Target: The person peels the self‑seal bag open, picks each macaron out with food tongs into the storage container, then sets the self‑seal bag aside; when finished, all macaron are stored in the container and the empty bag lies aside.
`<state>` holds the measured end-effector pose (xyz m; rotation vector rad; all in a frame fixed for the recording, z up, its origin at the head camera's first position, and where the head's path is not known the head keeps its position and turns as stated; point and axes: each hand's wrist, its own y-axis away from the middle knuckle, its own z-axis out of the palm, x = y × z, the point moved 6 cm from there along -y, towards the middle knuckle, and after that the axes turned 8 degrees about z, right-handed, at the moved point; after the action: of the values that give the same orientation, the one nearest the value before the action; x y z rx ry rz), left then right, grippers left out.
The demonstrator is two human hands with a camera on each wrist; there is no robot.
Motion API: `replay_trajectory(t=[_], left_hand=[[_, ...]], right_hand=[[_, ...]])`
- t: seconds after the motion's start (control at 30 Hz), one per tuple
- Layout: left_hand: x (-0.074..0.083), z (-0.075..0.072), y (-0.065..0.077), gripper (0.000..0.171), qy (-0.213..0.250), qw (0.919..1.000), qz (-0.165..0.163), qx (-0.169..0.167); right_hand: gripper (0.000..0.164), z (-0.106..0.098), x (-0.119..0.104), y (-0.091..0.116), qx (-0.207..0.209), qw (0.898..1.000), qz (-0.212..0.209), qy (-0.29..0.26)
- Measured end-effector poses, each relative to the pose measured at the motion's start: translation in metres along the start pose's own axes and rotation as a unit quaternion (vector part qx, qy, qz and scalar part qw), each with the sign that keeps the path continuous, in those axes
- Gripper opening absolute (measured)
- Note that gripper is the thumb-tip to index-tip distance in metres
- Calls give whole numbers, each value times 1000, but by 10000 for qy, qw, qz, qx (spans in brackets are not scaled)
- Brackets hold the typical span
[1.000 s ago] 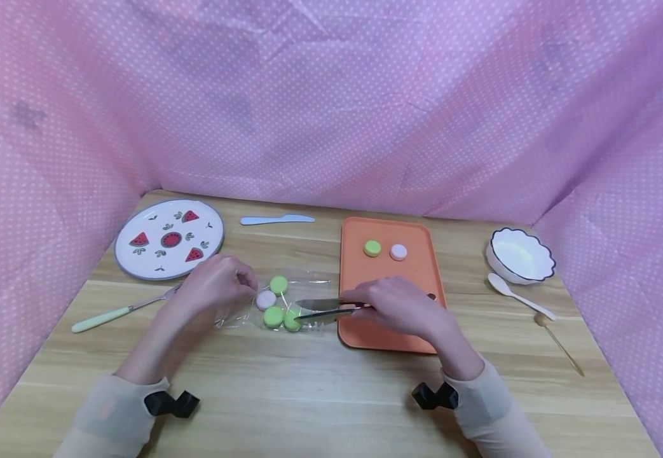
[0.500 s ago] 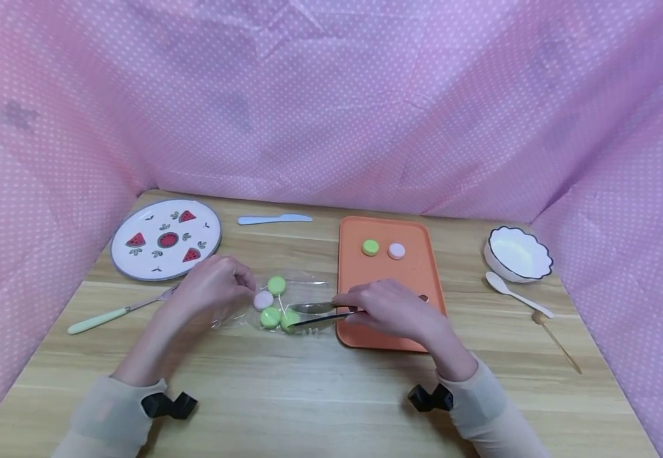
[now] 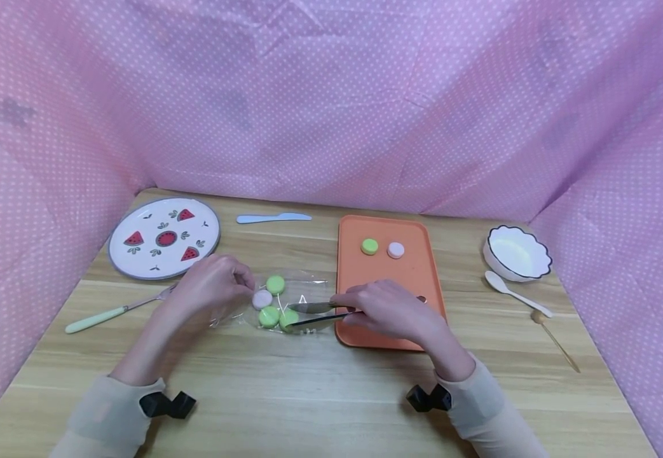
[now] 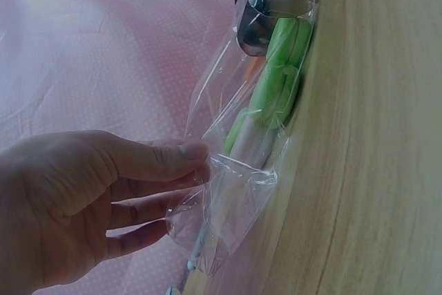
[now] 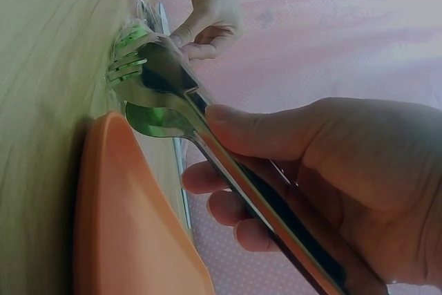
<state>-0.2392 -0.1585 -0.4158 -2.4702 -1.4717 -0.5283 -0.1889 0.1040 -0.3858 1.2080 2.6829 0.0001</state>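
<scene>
My left hand (image 3: 213,283) pinches the edge of a clear plastic bag (image 3: 314,289) between thumb and fingers. Three green macarons and one pale lilac macaron (image 3: 262,299) lie in the bag on the table. From the other side my right hand (image 3: 391,310) grips metal tongs (image 3: 311,308), which have a forked end and a spoon-like end in the right wrist view. The tong ends stand apart, inside the bag's right part, at the nearest green macaron (image 3: 288,320). Whether they clasp it is hard to tell through the shiny film.
Under my right hand lies an orange tray (image 3: 411,280) bearing a green and a pink macaron. A watermelon-patterned plate (image 3: 131,261) and a fork (image 3: 99,319) are left; a blue knife (image 3: 274,218) is behind. To the right are a white bowl (image 3: 517,253), a white spoon (image 3: 514,296) and a gold-coloured spoon (image 3: 557,343).
The tongs have edged slightly left into the bag, and their ends stand a little wider apart. My left hand keeps its pinch on the bag. The whole head view has shifted slightly.
</scene>
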Motion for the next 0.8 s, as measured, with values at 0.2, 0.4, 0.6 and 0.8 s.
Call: replay_trajectory(t=[0.2, 0.4, 0.6, 0.8], left_hand=[[0, -1, 0, 14, -36, 10000, 60, 42], [-1, -3, 0, 15, -22, 9999, 108, 134], [0, -3, 0, 15, -43, 9999, 107, 96], [0, -4, -1, 15, -65, 9998, 135, 93]], right_hand=[[20, -2, 2, 1, 19, 10000, 93, 15], [19, -4, 7, 2, 4, 9993, 377, 69], [15, -3, 8, 1, 35, 9993, 351, 111], [12, -2, 7, 0, 56, 9993, 338, 123]])
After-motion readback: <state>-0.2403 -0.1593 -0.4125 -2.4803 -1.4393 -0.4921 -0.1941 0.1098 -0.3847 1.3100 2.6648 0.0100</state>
